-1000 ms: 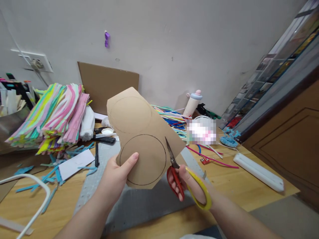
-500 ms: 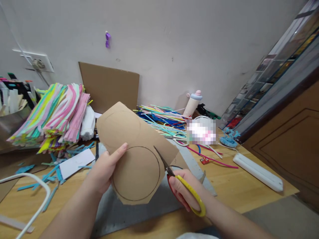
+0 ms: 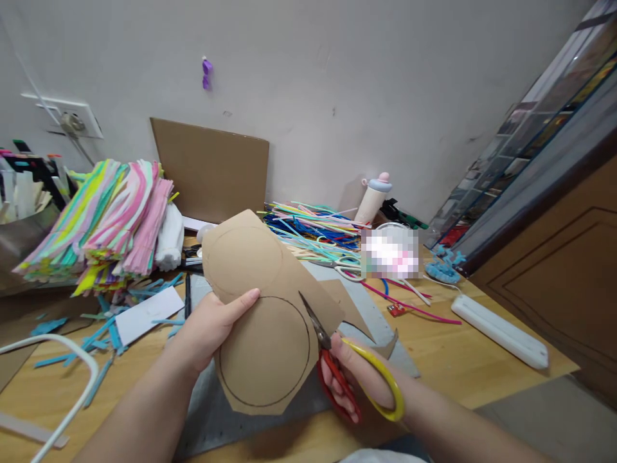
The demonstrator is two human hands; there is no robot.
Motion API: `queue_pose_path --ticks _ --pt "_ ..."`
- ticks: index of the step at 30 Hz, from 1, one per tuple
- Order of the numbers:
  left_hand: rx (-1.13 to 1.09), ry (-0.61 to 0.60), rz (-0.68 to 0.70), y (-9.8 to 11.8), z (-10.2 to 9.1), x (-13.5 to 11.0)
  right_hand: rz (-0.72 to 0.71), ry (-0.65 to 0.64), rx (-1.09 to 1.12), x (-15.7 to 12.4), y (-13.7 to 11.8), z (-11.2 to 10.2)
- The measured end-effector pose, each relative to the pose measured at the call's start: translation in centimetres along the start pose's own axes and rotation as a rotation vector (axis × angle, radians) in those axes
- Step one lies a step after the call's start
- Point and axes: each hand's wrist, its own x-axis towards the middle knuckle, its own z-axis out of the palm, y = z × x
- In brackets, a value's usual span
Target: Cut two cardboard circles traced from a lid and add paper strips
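Note:
My left hand (image 3: 219, 321) grips the left edge of a piece of cardboard (image 3: 265, 350), thumb on top and fingers hidden beneath. A dark circle is drawn on its near half and a fainter circle on the far half. My right hand (image 3: 359, 366) holds scissors (image 3: 315, 320) with one yellow and one red handle. The handles are spread, and a blade lies over the cardboard just right of the dark circle. Beneath is a grey cutting mat (image 3: 216, 418), with a cardboard offcut (image 3: 344, 305) on it to the right.
Bundles of pastel pipe cleaners (image 3: 120, 218) lie at left, with loose coloured ones (image 3: 318, 225) at the back. A cardboard sheet (image 3: 212, 170) leans on the wall. Other scissors (image 3: 347, 265), a bottle (image 3: 373, 196) and a white bar (image 3: 499, 331) are on the right.
The cardboard has shifted slightly nearer and turned a little, with my left hand moving right along with it. The scissors' handles have spread wider apart in my right hand.

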Motion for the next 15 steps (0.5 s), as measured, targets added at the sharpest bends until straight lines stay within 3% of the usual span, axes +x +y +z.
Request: queue_pose_path --ticks 5,9,12,15 --pt "-0.036 0.016 -0.028 0.0 0.2 0.1 -0.114 0.136 -0.057 0.4 0.3 0.9" --pt "-0.044 0.063 -0.062 -0.1 0.0 0.4 -0.129 -0.004 0.062 0.7 0.3 0.6" --pt "-0.070 0.148 -0.051 0.3 -0.6 0.6 -0.049 -0.084 0.177 0.4 0.7 -0.2" --pt "-0.124 0.300 0.049 1.0 -1.3 0.6 -0.005 -0.103 0.024 -0.5 0.7 -2.2"
